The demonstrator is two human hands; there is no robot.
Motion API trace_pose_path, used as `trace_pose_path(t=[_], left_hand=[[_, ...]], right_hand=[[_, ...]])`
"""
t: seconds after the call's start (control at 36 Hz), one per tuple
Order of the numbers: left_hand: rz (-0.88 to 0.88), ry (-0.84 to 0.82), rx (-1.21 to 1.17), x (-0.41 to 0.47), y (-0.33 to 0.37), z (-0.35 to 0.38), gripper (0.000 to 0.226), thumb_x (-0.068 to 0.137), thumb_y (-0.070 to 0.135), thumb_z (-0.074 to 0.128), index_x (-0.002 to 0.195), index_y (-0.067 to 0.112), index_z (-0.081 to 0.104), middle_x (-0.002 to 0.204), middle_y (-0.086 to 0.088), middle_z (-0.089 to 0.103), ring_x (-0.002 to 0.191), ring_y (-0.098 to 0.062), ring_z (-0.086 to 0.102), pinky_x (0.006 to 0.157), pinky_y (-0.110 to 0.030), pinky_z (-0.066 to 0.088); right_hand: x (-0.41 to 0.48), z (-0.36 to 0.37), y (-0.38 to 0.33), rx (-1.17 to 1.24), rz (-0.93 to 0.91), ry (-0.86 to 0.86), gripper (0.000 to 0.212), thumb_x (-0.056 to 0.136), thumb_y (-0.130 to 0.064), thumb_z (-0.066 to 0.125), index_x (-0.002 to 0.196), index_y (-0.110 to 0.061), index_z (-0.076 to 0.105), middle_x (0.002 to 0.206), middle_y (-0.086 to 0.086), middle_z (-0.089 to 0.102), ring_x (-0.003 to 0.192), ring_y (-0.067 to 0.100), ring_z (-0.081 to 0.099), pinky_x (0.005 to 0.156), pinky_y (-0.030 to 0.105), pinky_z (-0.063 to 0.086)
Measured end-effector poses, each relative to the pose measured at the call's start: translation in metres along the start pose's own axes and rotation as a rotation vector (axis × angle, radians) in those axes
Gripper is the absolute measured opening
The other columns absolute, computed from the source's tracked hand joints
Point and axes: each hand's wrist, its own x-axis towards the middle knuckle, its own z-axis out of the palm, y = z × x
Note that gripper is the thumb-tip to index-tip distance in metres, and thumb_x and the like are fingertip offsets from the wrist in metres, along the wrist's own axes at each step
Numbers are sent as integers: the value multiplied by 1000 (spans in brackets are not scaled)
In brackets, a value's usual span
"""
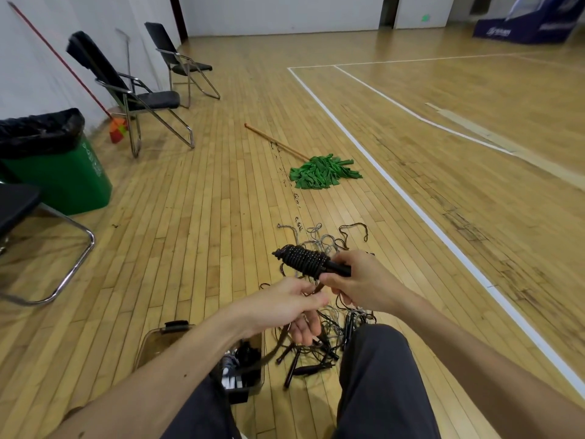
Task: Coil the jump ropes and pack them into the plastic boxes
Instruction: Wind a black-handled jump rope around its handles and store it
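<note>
Right hand [357,280] grips the coiled jump rope [304,259]; left hand [285,302] pinches its tail.

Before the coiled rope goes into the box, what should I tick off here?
1. Rope wound tight round its handles: ok.
2. Right hand grips the rope's handle end: ok.
3. Tail secured: not ok; left hand pinches a loose strand hanging below.
4. Box has room: cannot tell; the left arm covers part of it.
5. Pile on the floor dealt with: not ok; tangled ropes lie uncoiled.
</note>
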Motion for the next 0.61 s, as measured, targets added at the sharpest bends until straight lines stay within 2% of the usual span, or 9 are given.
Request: trace_pose_path(t=[0.06,0.11,0.19,0.28,0.36,0.42,0.5,0.56,0.61], left_hand=[[1,-6,170,-3,4,-4,3,104,30,52,103,29,50,82,-9,67,55,-13,61,51,-21,48],[29,23,398,-4,7,-10,9,103,31,54,103,23,58,77,-4,68,48,-8,57,48,-19,45],[84,60,717,-5,15,-19,17,101,37,56,96,24,65,69,4,67,47,-1,54,51,-17,44],[140,34,868,-7,24,-25,20,101,38,55,84,30,63,67,6,65,50,2,52,54,-19,40],[189,-7,908,-6,29,-32,19,101,39,55,88,31,66,64,7,63,55,-3,56,61,-30,49],[227,-34,891,-5,32,-36,22,101,38,56,82,32,65,65,6,63,61,-10,60,68,-37,53],[251,-59,822,-4,34,-41,18,99,36,59,87,28,70,73,3,69,68,-11,64,71,-35,53],[267,-63,767,-4,33,-44,19,98,34,62,95,21,75,73,4,70,65,-12,62,65,-32,51],[300,-69,711,-4,33,-45,19,96,32,64,96,17,76,68,5,66,61,-20,57,60,-35,45]], right_hand=[[3,-2,2,-61,38,8,16,98,-26,66,91,-11,64,68,2,66,52,12,58,50,27,46],[4,-6,4,-72,105,-52,19,98,-23,66,87,-9,64,64,1,66,49,12,57,48,24,45],[-1,-13,5,-88,179,-258,23,98,-21,66,78,-8,64,56,-2,65,48,14,58,52,25,49],[-8,-14,1,-110,193,-423,23,98,-23,66,80,-8,66,64,0,68,54,15,61,55,24,50],[-14,-16,-8,-132,168,-509,24,99,-20,64,77,-11,64,63,-2,66,51,12,59,54,22,49],[-17,-17,-15,-139,146,-548,26,100,-19,62,76,-10,63,61,-3,65,49,11,58,53,21,49],[-21,-18,-22,-166,109,-584,26,101,-20,61,77,-9,62,60,-4,64,50,11,57,56,21,49],[-24,-19,-26,-153,91,-617,24,101,-20,61,79,-9,61,65,-2,65,53,13,58,57,22,50],[-27,-20,-31,-120,73,-661,22,101,-20,61,83,-8,61,72,3,65,57,16,58,56,22,50]])
